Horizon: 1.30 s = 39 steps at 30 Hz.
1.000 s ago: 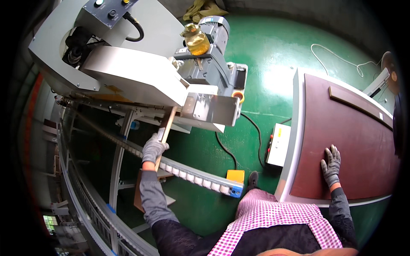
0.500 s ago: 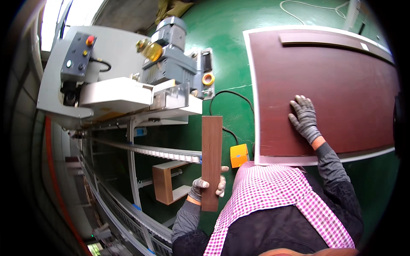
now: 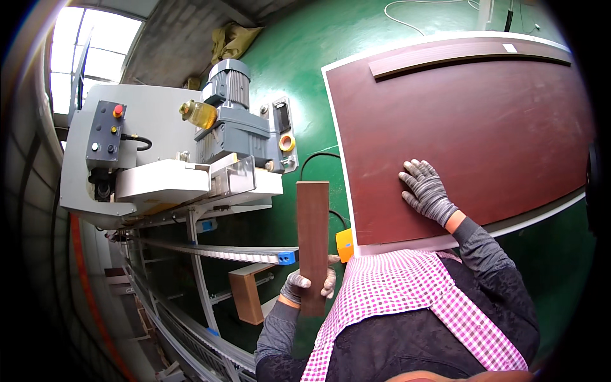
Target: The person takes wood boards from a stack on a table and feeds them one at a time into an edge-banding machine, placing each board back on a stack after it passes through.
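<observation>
My left hand (image 3: 296, 286), in a grey glove, grips the lower part of a narrow brown wooden board (image 3: 313, 235). Its fingers wrap behind the board and show again at the right edge, while the thumb lies on the front face. The board stands nearly lengthwise in front of me, beside the worktable. My right hand (image 3: 429, 191), in a striped grey glove, rests with fingers stretched on the dark red tabletop (image 3: 496, 127) and holds nothing. Toward the table's far edge lies a long brown strip (image 3: 471, 55) with a small white label on it.
A grey machine with a motor (image 3: 230, 83), an oil cup (image 3: 198, 114) and a button box (image 3: 108, 135) stands at the left. Below it runs a roller track (image 3: 235, 254). A wooden box frame (image 3: 247, 296) and a yellow box (image 3: 344, 245) sit lower down. A cable crosses the green floor.
The view has shifted, so the table sits further left and the machine lower in the picture. My left hand keeps its hold on the board; my right hand still lies on the tabletop.
</observation>
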### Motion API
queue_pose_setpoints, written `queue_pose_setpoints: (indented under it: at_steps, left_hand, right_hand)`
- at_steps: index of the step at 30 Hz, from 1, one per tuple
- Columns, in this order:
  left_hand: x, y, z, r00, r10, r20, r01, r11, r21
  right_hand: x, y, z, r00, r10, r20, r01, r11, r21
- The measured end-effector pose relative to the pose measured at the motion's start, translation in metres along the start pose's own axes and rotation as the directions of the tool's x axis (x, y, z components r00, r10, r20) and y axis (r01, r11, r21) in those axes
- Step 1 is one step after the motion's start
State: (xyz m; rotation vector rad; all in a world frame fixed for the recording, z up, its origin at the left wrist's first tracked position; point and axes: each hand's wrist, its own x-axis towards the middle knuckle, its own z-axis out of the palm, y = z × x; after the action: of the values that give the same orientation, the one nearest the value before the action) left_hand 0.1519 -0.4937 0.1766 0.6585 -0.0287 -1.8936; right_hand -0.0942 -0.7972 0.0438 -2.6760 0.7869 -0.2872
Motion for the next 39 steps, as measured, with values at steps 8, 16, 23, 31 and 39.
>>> queue_pose_setpoints:
  at_steps: [8, 16, 23, 31, 39]
  left_hand:
    - [0.041, 0.014, 0.000, 0.998, -0.063, -0.001, 0.063, 0.996, -0.067]
    - [0.092, 0.037, -0.009, 0.986, -0.161, 0.031, 0.164, 0.981, -0.107]
    - [0.154, 0.072, 0.010, 0.954, -0.176, -0.242, 0.285, 0.777, 0.561]
    - [0.270, 0.060, 0.058, 0.963, 0.245, -0.110, 0.245, -0.633, 0.734]
    - [0.243, 0.063, 0.133, 0.951, 0.141, 0.276, -0.053, -0.803, 0.594]
  right_hand:
    - [0.000, 0.002, -0.001, 1.000, 0.009, -0.017, -0.008, 0.998, 0.065]
    - [0.001, 0.019, -0.001, 0.962, 0.040, -0.269, 0.066, 0.924, 0.376]
    - [-0.007, 0.031, -0.010, 0.820, 0.489, -0.295, -0.024, 0.545, 0.838]
    - [-0.007, 0.039, -0.063, 0.712, 0.172, -0.681, -0.013, 0.973, 0.232]
    - [0.016, 0.037, -0.029, 0.951, 0.086, -0.298, -0.073, 0.996, 0.056]
